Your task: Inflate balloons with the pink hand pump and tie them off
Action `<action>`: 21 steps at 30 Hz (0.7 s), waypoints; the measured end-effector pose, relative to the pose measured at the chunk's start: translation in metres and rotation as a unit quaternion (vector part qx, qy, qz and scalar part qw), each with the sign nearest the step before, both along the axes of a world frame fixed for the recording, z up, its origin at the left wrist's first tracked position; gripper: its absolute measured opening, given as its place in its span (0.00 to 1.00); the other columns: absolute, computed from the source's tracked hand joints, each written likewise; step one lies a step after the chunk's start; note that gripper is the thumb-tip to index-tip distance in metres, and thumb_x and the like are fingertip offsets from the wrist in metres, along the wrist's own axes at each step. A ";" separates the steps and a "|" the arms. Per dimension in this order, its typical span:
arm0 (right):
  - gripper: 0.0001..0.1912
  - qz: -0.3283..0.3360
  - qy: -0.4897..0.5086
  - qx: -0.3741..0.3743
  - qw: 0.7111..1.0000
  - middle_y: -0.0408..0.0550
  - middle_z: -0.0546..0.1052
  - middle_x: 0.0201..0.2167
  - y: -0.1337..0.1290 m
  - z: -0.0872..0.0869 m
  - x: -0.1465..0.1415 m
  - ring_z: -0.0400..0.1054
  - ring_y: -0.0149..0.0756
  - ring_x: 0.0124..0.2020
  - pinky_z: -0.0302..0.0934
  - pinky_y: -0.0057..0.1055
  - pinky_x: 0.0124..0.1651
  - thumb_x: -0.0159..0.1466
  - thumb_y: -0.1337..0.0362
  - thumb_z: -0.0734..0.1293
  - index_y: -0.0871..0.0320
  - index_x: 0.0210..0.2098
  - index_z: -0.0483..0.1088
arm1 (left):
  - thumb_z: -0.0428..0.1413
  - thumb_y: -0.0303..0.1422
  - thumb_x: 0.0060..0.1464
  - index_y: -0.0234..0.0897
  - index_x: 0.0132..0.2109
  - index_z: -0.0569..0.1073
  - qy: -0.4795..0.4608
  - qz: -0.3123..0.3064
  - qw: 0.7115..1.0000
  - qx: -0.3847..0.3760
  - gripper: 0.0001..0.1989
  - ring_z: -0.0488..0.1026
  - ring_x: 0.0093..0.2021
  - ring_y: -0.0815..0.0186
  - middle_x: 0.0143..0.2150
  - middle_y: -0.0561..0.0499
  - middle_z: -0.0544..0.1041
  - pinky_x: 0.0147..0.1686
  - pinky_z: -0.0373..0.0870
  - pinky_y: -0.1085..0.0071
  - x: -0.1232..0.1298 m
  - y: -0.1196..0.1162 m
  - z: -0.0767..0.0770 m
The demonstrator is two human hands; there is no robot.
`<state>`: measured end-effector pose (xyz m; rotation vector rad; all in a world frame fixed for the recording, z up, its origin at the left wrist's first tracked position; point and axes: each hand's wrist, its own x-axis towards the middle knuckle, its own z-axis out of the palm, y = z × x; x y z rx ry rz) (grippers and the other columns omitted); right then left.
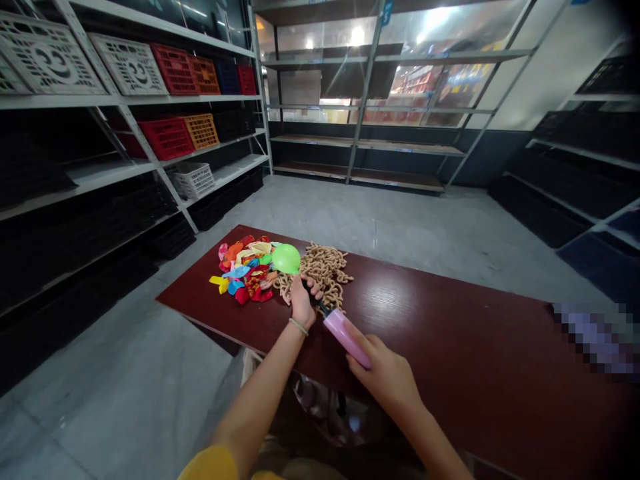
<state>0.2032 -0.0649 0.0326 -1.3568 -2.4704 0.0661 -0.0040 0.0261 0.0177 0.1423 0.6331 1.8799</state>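
Note:
A pink balloon pump (pixel 345 335) with a black front end slants across the front of the dark red table (pixel 425 313). My right hand (pixel 387 370) is wrapped round its pink barrel. Around the black end closes my left hand (pixel 304 305), a thin band on its wrist. A partly inflated green balloon (pixel 286 259) sits at the pump's tip, just beyond the left fingers; its neck is hidden by the hand. Many flat balloons (pixel 243 270) in several colours lie heaped to the left. Behind the left hand spreads a pile of tan rope-like pieces (pixel 325 267).
Metal shelves on the left hold plastic crates, among them a red crate (pixel 167 137) and a white basket (pixel 194 179). Another shelf rack (pixel 357 143) stands at the back, before a window. A blurred purple item (pixel 595 337) lies at the table's right end.

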 end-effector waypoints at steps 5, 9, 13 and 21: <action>0.33 0.003 -0.026 -0.023 0.999 0.45 0.76 0.37 0.009 0.006 -0.035 0.74 0.37 0.30 0.63 0.28 0.27 0.65 0.60 0.64 0.44 0.68 0.54 | 0.54 0.41 0.61 0.40 0.35 0.60 -0.006 -0.023 1.000 -0.011 0.13 0.55 0.17 0.75 0.23 0.59 0.57 0.15 0.51 0.79 -0.001 -0.002 -0.005; 0.32 0.024 -0.032 -0.028 0.999 0.48 0.75 0.39 -0.010 0.000 -0.019 0.75 0.38 0.34 0.63 0.27 0.28 0.67 0.61 0.62 0.44 0.69 0.51 | 0.53 0.41 0.61 0.39 0.35 0.60 -0.004 -0.032 0.999 -0.001 0.13 0.53 0.16 0.76 0.23 0.59 0.56 0.14 0.48 0.80 -0.009 0.003 -0.007; 0.33 0.047 0.003 -0.022 0.999 0.49 0.75 0.43 -0.038 -0.005 0.022 0.75 0.39 0.38 0.68 0.29 0.31 0.68 0.63 0.60 0.44 0.70 0.47 | 0.53 0.40 0.61 0.39 0.35 0.60 -0.013 -0.020 1.000 0.013 0.12 0.54 0.17 0.76 0.24 0.59 0.56 0.14 0.47 0.80 -0.011 0.004 -0.008; 0.33 0.002 0.022 -0.016 1.000 0.45 0.76 0.38 -0.030 -0.011 0.001 0.76 0.37 0.31 0.67 0.28 0.26 0.66 0.62 0.61 0.43 0.69 0.50 | 0.54 0.41 0.61 0.39 0.35 0.61 -0.020 -0.032 0.998 0.049 0.13 0.52 0.16 0.77 0.24 0.59 0.56 0.13 0.46 0.81 -0.007 -0.003 0.001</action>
